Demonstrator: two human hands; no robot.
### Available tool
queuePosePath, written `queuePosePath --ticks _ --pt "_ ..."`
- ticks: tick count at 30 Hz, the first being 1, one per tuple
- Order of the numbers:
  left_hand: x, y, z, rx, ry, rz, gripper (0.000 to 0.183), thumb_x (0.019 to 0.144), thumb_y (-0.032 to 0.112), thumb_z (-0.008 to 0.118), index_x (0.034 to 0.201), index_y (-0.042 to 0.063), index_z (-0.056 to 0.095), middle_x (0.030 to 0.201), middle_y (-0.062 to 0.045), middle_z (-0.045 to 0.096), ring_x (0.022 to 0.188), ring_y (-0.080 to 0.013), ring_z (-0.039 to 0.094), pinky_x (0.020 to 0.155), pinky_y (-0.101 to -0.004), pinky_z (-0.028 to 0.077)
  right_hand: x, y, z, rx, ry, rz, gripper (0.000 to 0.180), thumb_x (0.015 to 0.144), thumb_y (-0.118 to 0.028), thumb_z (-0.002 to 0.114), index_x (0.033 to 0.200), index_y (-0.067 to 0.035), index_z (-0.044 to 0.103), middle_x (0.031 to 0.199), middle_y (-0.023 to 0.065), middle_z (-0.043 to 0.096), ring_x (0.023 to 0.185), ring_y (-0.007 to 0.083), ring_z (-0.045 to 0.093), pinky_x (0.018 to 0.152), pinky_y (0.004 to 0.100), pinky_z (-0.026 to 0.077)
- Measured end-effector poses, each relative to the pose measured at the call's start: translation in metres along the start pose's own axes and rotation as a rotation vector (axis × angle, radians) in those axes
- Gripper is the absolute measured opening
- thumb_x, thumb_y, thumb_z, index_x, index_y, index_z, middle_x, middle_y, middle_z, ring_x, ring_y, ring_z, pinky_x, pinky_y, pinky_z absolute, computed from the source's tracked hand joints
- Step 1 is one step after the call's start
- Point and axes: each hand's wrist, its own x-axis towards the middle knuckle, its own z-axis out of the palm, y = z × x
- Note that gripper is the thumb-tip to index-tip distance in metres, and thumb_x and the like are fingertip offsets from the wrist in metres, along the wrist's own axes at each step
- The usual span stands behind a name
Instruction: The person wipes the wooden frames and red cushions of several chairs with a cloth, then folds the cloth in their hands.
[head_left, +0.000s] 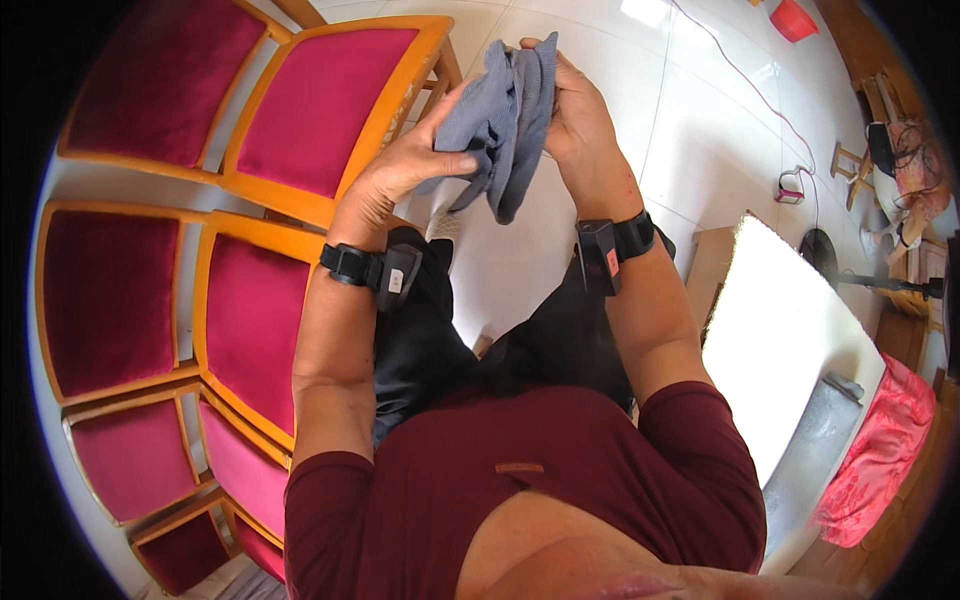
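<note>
A grey-blue ribbed cloth (499, 127), folded in several layers, is held up in front of me over the tiled floor. My left hand (409, 161) grips its left edge, with the thumb in front across the lower layers. On the cloth's other side, my right hand (574, 109) holds the upper right edge, its fingers partly hidden behind the fabric. Each wrist wears a black strap with a small box.
Wooden chairs with red padded seats (262, 330) line the left. At right stands a white-topped table (795, 337) bearing a grey rolled item (814, 450), beside a red patterned cloth (877, 457). A red basin (793, 20), a cable and another person (911, 195) are farther off.
</note>
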Motion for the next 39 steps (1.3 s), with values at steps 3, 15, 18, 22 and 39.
queuePosePath --ticks 3,15,18,22,39 --pt "0.015 -0.013 0.011 -0.602 0.082 -0.194 0.052 0.085 0.020 0.060 0.129 -0.003 0.043 0.125 -0.013 0.053 0.114 -0.0237 0.051 0.097 -0.0341 0.041 0.011 0.000 -0.022 -0.038 0.008 -0.089 0.026 0.093 -0.018 0.048 0.108 0.001 0.056 0.096 0.0113 0.063 0.085 0.0201 0.063 0.079 0.0322 0.053" --pt "0.040 -0.039 -0.020 -0.875 0.205 -0.201 0.050 0.090 0.030 0.054 0.130 0.002 0.043 0.125 -0.016 0.053 0.111 -0.0254 0.054 0.097 -0.0374 0.042 0.022 0.013 -0.044 -0.517 0.079 0.524 0.065 0.087 -0.046 0.055 0.133 -0.001 0.040 0.131 0.0150 0.047 0.116 0.0264 0.050 0.098 0.0389 0.040" --pt "0.039 -0.037 -0.028 -0.856 0.243 -0.219 0.050 0.089 0.029 0.056 0.129 0.002 0.043 0.125 -0.016 0.053 0.111 -0.0265 0.054 0.096 -0.0379 0.043 0.027 0.014 -0.057 -0.485 0.083 0.387 0.053 0.087 -0.036 0.059 0.127 -0.004 0.047 0.120 0.0113 0.056 0.109 0.0227 0.055 0.095 0.0375 0.042" --pt "0.051 -0.055 -0.034 -0.675 0.372 -0.244 0.051 0.087 0.025 0.060 0.129 0.002 0.044 0.121 -0.013 0.054 0.110 -0.0262 0.053 0.098 -0.0391 0.040 0.039 0.007 -0.052 -0.304 0.094 0.117 0.027 0.088 -0.014 0.058 0.111 -0.001 0.056 0.100 0.0073 0.063 0.086 0.0155 0.062 0.074 0.0301 0.052" --pt "0.023 -0.028 -0.025 -0.299 0.251 -0.251 0.069 0.073 0.047 0.073 0.118 -0.001 0.054 0.110 -0.017 0.058 0.108 -0.0249 0.055 0.091 -0.0309 0.045 0.011 -0.015 -0.033 -0.638 -0.221 0.256 0.030 0.080 -0.010 0.062 0.107 0.003 0.062 0.091 0.0078 0.065 0.079 0.0146 0.062 0.072 0.0226 0.049"
